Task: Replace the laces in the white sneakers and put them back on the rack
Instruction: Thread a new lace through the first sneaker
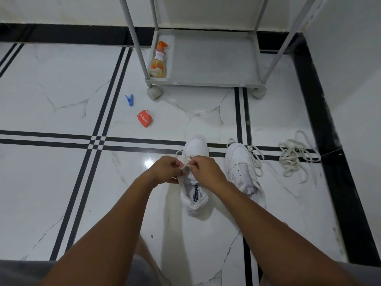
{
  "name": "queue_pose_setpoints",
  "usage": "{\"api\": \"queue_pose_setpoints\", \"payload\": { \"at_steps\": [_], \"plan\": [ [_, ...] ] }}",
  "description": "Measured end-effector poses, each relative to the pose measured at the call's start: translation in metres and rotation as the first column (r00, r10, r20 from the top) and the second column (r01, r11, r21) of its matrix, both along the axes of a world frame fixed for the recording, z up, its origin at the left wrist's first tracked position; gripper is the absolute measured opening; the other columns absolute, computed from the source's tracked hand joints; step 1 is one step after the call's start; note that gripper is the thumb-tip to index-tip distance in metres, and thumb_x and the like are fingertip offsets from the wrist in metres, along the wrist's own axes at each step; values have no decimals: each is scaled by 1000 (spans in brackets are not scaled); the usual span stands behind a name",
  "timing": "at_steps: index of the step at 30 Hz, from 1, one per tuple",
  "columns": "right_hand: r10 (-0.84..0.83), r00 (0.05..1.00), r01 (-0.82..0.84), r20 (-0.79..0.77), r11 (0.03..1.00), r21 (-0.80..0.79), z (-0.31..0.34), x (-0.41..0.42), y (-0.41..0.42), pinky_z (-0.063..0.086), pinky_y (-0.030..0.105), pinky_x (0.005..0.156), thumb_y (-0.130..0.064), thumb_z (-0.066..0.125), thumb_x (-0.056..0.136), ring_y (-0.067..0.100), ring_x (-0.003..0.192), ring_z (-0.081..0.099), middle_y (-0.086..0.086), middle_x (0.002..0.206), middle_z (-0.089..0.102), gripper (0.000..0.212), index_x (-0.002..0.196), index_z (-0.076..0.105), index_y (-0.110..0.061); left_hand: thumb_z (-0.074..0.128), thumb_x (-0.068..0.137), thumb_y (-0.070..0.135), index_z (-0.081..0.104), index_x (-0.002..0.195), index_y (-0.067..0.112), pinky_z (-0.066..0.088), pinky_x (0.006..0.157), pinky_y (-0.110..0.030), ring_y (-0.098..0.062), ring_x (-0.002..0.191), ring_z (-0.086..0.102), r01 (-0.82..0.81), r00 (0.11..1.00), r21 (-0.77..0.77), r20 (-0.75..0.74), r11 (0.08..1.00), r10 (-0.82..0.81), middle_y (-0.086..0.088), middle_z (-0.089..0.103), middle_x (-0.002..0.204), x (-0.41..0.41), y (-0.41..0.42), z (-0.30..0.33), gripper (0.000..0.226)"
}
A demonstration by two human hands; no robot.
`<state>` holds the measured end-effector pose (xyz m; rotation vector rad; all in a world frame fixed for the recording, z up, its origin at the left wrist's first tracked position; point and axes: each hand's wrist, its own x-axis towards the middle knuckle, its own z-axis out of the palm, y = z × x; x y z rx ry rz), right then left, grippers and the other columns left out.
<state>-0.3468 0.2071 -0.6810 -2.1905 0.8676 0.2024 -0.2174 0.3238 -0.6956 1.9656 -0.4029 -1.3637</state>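
Two white sneakers stand on the tiled floor, toes pointing away from me. Over the left sneaker my left hand and my right hand meet, each pinching an end of its white lace above the tongue. The right sneaker stands beside it, untouched, with a lace trailing loosely off its right side. A separate heap of white laces lies on the floor further right. The grey wheeled rack stands beyond the shoes against the wall.
An orange spray bottle stands on the rack's bottom shelf at its left corner. A blue clothes peg and a red sachet lie on the floor to the left. A white wall closes the right side.
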Motion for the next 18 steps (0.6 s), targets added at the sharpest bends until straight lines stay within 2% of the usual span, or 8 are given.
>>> {"api": "queue_pose_setpoints", "payload": {
  "at_steps": [3, 6, 9, 12, 18],
  "plan": [
    [34, 999, -35, -8, 997, -74, 1, -1, 1, 40, 26, 68, -26, 52, 101, 15, 77, 58, 1, 91, 70, 20, 98, 70, -20, 70, 92, 4, 70, 105, -3, 62, 74, -33, -20, 84, 72, 1, 1000, -29, -29, 1000, -2, -22, 73, 102, 3, 1, -3, 15],
    [58, 998, -63, -33, 987, -149, -2, -1, 4, 38, 26, 68, -26, 51, 101, 17, 78, 58, 1, 93, 69, 19, 97, 68, -18, 70, 93, 5, 72, 104, -2, 62, 74, -32, -20, 84, 72, -1, 999, -49, -43, 999, -1, -24, 72, 104, 3, 3, -5, 13],
    [136, 985, -157, -102, 960, -232, 0, 1, 7, 46, 29, 70, -26, 53, 98, 22, 88, 63, 2, 97, 68, 18, 100, 69, -17, 67, 94, 3, 72, 105, -2, 61, 75, -31, -20, 85, 71, 6, 998, -55, -64, 998, -10, -27, 71, 106, 3, 4, -7, 13],
    [201, 965, -245, -171, 923, -298, 3, 5, 10, 50, 34, 84, -31, 58, 95, 23, 101, 62, 2, 107, 67, 22, 107, 70, -17, 67, 94, 3, 72, 106, -2, 61, 77, -32, -21, 87, 71, 7, 996, -58, -91, 998, -12, -26, 71, 108, 4, 6, -5, 14],
    [165, 968, -223, -187, 910, -349, -1, 6, 13, 50, 35, 85, -32, 58, 96, 23, 102, 62, 2, 109, 69, 24, 110, 70, -18, 74, 89, 4, 75, 105, 1, 61, 86, -40, -29, 97, 72, 18, 992, -63, -124, 998, -26, -22, 73, 106, 5, 3, -1, 16]
  ]
}}
